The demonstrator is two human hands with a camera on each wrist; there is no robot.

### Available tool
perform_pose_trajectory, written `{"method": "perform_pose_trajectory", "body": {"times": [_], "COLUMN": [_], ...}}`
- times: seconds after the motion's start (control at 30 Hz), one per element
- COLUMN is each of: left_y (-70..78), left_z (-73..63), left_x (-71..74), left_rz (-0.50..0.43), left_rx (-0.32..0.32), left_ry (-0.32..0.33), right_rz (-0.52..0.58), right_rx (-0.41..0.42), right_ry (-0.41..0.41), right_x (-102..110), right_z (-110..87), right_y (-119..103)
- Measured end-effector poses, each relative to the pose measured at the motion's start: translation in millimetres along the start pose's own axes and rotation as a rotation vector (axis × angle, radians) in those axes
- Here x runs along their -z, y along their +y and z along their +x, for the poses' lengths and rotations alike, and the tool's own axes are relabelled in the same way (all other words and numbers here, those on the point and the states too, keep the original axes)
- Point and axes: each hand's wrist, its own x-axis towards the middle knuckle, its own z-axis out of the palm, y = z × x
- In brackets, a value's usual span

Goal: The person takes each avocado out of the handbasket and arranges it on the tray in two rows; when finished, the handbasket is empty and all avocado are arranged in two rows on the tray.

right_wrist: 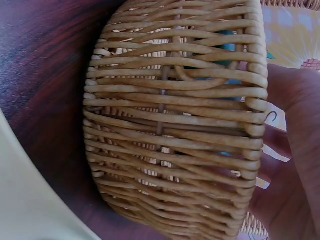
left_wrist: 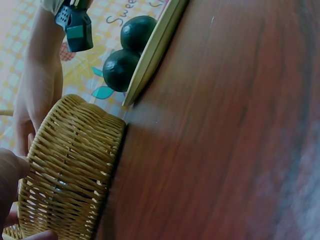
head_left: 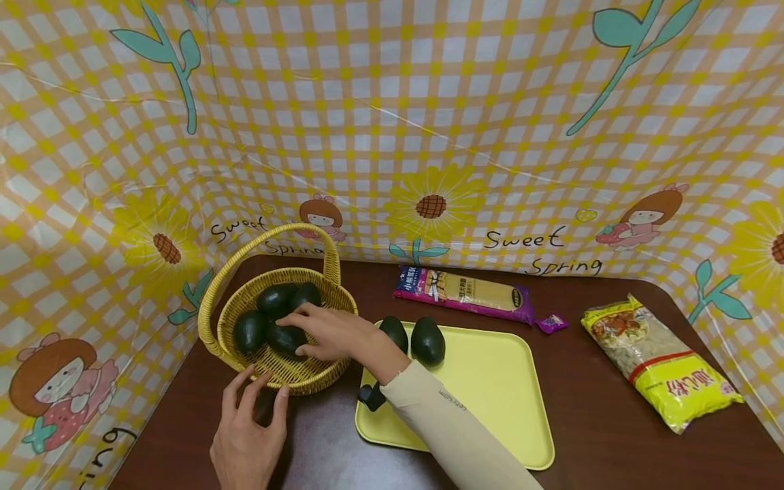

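Observation:
My right hand reaches over the right rim of a yellow wicker basket. Its fingers and thumb hold a dark green avocado inside. Other avocados lie around that one in the basket. At the basket's near side is my left hand, fingers spread, with the fingertips right at the rim. The left wrist view has a finger against the woven wall. In the right wrist view the basket wall hides most of the right hand's grasp. Two more avocados rest on a pale yellow tray.
The basket's tall arched handle rises behind the hands. Beyond the tray lies a purple noodle packet beside a small purple wrapped piece. A yellow food bag lies at the right. Checked cloth encloses the brown table.

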Motion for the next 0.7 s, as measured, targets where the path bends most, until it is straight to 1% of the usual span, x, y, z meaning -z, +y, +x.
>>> {"method": "perform_pose_trajectory", "body": {"times": [0.37, 0.7], "left_y": [1.4, 1.1], "left_z": [2.1, 1.5], "left_x": [-0.4, 0.4], "left_rz": [-0.003, -0.007], "left_rx": [-0.009, -0.002], "left_ry": [0.002, -0.001], "right_rz": [-0.037, -0.113], "right_rx": [-0.071, -0.074], "right_ry": [-0.114, -0.165], "right_x": [11, 9], "right_z": [17.1, 26.7], "right_y": [-8, -12]}}
